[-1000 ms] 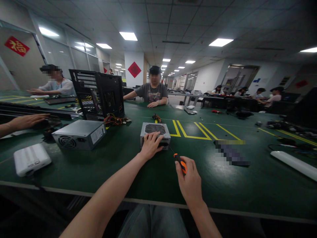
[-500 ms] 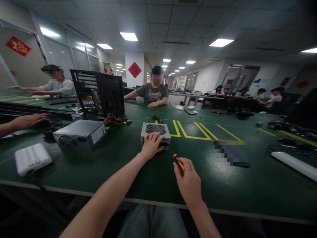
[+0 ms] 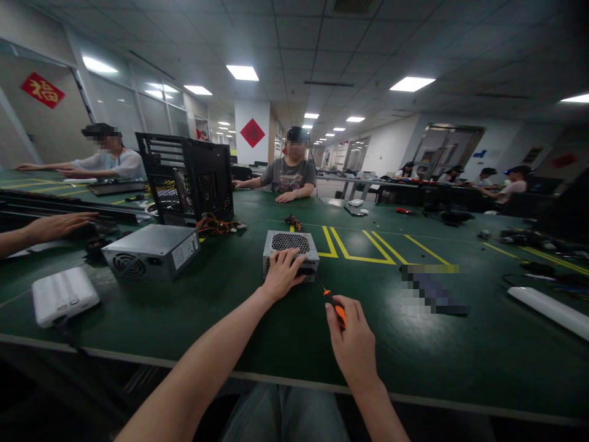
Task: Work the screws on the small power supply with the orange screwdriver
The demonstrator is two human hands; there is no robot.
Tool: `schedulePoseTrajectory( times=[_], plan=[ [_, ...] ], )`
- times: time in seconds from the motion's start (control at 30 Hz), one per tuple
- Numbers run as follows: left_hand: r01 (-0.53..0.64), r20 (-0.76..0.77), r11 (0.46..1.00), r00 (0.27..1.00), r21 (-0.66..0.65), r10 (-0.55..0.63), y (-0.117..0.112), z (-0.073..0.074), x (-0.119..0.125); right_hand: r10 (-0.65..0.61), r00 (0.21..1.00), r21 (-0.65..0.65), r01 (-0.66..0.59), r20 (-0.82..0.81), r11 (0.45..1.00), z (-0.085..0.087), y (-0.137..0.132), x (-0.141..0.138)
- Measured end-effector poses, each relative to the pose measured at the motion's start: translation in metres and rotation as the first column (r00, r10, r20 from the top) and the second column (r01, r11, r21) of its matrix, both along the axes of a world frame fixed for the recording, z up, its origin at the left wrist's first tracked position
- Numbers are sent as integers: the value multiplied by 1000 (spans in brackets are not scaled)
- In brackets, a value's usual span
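Note:
A grey metal computer power supply (image 3: 291,242) with a honeycomb vent on top stands on the green table in front of me. My left hand (image 3: 282,273) lies over its near edge, fingers spread on the top and thumb lower at the front, holding it in place. In my right hand (image 3: 352,328) is a screwdriver (image 3: 339,314) with an orange and black handle. Its thin shaft slants up and left to the near right corner of the power supply. Whether the tip sits in a screw is too small to tell.
To the left are a second power supply (image 3: 151,248), a white power bank (image 3: 65,296) and an open black computer case (image 3: 186,178). A co-worker's hand (image 3: 59,228) reaches in there. A pixelated dark object (image 3: 435,291) lies right; a person (image 3: 289,169) sits opposite.
The whole view has shifted slightly. Both hands, the screwdriver and the power supply keep nearly the same places relative to each other. The handle appears a little turned in my right hand.

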State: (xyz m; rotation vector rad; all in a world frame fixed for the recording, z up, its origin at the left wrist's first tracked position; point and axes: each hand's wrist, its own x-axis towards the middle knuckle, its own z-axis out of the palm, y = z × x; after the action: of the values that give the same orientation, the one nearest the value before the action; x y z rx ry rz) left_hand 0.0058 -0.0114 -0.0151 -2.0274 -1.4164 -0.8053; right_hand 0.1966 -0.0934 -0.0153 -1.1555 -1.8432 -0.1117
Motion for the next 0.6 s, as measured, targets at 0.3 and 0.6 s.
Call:
schedulePoseTrajectory(
  times=[0.3, 0.6],
  plan=[
    [-13, -13, 1000, 1000, -3, 13, 1, 0, 0, 66, 987, 183, -93, 149, 979, -5, 3, 1],
    [-56, 3, 998, 998, -2, 56, 0, 0, 4, 28, 998, 71, -32, 55, 997, -1, 0, -2]
  ],
)
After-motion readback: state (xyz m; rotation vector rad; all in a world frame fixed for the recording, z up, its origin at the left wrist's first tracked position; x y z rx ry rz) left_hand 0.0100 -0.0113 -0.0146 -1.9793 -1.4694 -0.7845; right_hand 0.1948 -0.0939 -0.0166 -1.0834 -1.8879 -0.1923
